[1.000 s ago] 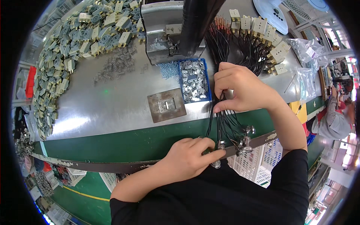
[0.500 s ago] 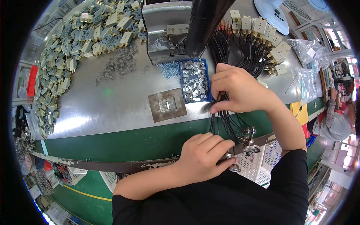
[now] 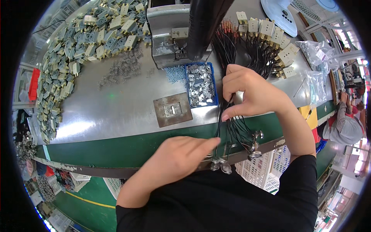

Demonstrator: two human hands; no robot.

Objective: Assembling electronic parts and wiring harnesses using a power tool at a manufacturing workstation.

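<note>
My right hand (image 3: 253,91) pinches a bundle of black wires (image 3: 236,125) between thumb and curled fingers, just right of a blue bin. Round metal parts on wire ends (image 3: 221,164) hang over the table's front edge, with others (image 3: 255,149) further right. My left hand (image 3: 181,156), slightly blurred, has its fingers stretched toward the hanging wires. Its fingertips are at or beside the leftmost wires; whether they touch is unclear, and the thumb is hidden. The blue bin (image 3: 216,91) holds small metal clips. A square metal plate (image 3: 162,116) with a recessed centre lies left of it.
A machine (image 3: 164,23) with a thick black column stands behind the bin. Blue screws (image 3: 176,73), springs (image 3: 123,67) and a large heap of grey-and-cream switch parts (image 3: 100,34) cover the left and back. Cream blocks (image 3: 266,28) with wires lie back right. A white basket (image 3: 253,172) sits below the edge.
My left hand has moved left from the wire ends and its fingers have straightened. The metal ends there now hang freely. My right hand has shifted slightly right, still pinching the wires.
</note>
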